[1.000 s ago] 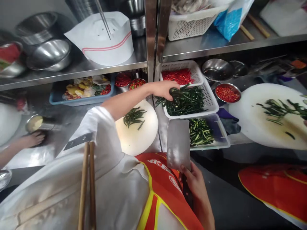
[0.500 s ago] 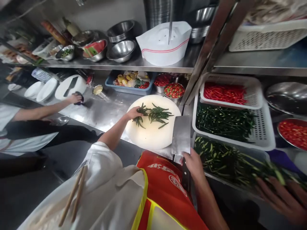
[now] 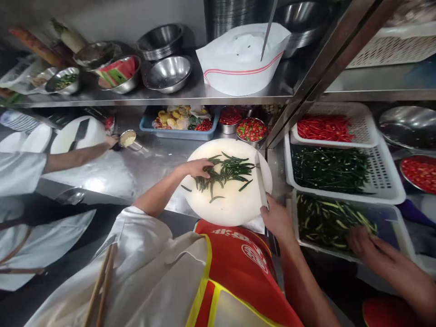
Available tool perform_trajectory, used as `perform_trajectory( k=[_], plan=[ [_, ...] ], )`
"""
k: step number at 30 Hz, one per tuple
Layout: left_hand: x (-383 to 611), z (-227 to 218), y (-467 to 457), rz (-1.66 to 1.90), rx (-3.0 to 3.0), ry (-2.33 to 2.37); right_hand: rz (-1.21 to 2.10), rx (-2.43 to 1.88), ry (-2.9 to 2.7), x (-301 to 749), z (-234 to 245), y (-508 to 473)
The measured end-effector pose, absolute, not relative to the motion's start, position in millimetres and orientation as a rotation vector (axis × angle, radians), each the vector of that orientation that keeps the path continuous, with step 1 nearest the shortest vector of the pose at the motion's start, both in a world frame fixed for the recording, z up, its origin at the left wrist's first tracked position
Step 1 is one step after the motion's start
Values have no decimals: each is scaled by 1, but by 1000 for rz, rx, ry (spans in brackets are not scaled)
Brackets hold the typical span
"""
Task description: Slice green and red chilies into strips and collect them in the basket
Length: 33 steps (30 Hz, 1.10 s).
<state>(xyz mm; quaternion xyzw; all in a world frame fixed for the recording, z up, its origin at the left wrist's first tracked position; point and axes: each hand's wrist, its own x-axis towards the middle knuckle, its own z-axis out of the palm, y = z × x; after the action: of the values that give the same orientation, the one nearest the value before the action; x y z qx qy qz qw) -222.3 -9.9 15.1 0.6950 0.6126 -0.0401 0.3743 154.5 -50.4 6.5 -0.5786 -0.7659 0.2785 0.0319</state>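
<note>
On the round white cutting board [image 3: 225, 211] lies a loose pile of dark green pepper strips [image 3: 236, 168], a few of them scattered apart. My left hand [image 3: 199, 168] is at the pile's left side, its fingers curled down around some strips. A cleaver [image 3: 261, 181] is in my right hand [image 3: 277, 215], which is closed round its handle. The blade stands nearly on edge over the right side of the board, its tip end close to the strips.
White baskets of red chilies [image 3: 325, 128] and green strips [image 3: 330, 168] stand right, above a bin of green strips [image 3: 320, 222] where another person's hand [image 3: 371, 250] reaches in. A co-worker's arm [image 3: 78, 156] is at left. A steel shelf [image 3: 163, 99] overhangs the back.
The cleaver has turned from lying flat to edge-on and moved onto the board. The strips have spread under my left hand. The hand at right has moved into the bin.
</note>
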Motion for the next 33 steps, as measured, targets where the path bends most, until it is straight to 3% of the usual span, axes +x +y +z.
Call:
perform_trajectory(
  k=[5, 11, 15, 21, 25, 29, 33],
  plan=[
    [-272, -3, 8, 188, 1728, 1883, 817, -1855, -2380, 130, 10, -78],
    [-262, -66, -71, 1002, 1378, 2297, 1161, -1791, -2206, 130, 16, -108],
    [-215, -86, -112, 1094, 1328, 2362, 1446, -1884, -1983, 146, 26, -116],
    [-175, -68, -75, 1117, 1499, 2377, 1406, -1944, -1857, 170, 29, -87],
    [-149, -33, -20, 956, 1720, 2376, 1475, -1864, -1874, 174, 20, -66],
    [-109, -23, 50, 375, 2180, 1962, 1541, -1745, -1914, 178, 10, -61],
    [-80, -35, 92, -156, 2252, 1762, 1627, -1751, -1871, 192, 2, -63]
  ],
)
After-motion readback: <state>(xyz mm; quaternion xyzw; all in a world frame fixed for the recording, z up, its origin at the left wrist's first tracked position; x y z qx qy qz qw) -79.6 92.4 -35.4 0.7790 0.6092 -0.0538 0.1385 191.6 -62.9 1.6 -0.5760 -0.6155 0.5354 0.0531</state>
